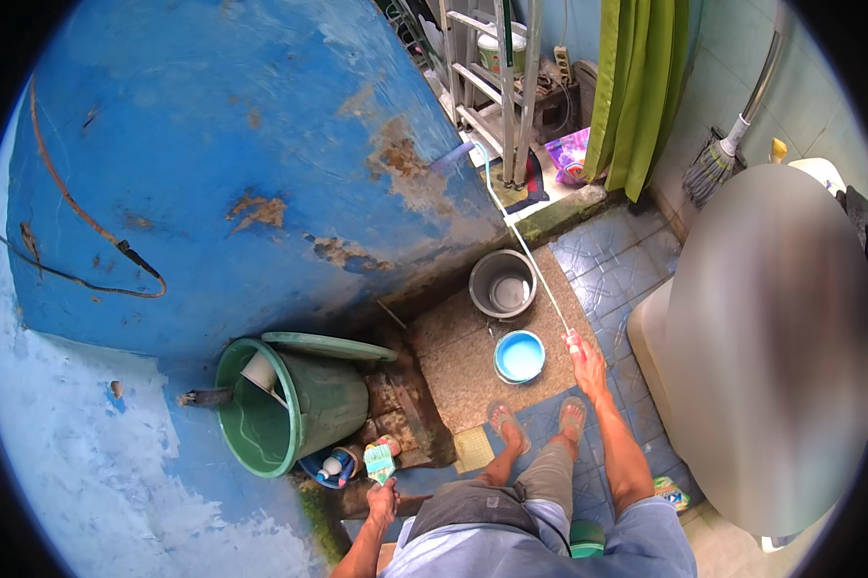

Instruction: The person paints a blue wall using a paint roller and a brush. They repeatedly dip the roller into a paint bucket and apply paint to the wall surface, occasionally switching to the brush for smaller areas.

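Note:
My right hand (587, 365) is closed around the red handle of a long-handled paint roller (535, 264). Its bluish roller head (454, 154) lies against the blue wall (275, 144), near the wall's edge by the doorway. In my left hand (383, 500) is a flat paintbrush (380, 463), its broad head pointing away from me, coated in pale green-blue. A small pail of light-blue paint (520, 357) stands on the brown tiled slab in front of my feet, with a grey bucket (503, 284) just beyond it.
A large green bin (333, 404) leans at the left, its lid beside it; a basin of bottles (329, 469) sits below. An aluminium ladder (509, 94) stands past a raised sill (571, 211). A green curtain (636, 94) and mop (715, 162) are at upper right, above a large blurred area.

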Tool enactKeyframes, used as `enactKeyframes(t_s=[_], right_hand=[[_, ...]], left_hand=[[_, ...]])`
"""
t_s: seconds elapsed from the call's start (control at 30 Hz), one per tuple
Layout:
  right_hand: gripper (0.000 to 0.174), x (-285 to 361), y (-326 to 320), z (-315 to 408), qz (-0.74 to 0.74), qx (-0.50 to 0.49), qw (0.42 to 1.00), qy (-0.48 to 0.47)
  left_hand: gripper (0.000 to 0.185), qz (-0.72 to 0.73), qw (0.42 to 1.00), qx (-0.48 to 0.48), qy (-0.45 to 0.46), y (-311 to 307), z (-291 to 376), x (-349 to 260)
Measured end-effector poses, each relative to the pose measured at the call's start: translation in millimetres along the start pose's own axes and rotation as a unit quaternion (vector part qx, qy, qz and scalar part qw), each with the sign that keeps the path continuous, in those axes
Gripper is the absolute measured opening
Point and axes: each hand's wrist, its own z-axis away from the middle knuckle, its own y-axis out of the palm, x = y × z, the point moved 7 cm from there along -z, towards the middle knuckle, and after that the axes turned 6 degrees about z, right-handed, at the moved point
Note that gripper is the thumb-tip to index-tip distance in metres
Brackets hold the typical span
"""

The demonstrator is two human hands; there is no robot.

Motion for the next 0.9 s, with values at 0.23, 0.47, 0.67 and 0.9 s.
enactKeyframes(t_s=[0.23,0.47,0.67,0.9], right_hand=[[0.032,16.8,1.1,-42.5,0.002,-0.012,0.998,-0.056],[0.034,-37.3,3.7,-20.6,0.039,0.027,0.999,0.016],[0.032,-50.4,3.5,-15.9,0.036,0.005,0.999,0.000],[0.032,-20.2,8.8,-34.7,-0.018,0.018,0.999,-0.019]], left_hand=[[0.019,-0.027,0.999,-0.014,-0.011,-3.3,9.1,7.4],[0.019,-0.019,1.000,-0.008,-0.003,11.3,12.5,4.1],[0.021,-0.043,0.999,-0.016,-0.013,20.5,15.3,9.5],[0.022,-0.058,0.998,-0.012,-0.006,33.3,20.6,7.3]])
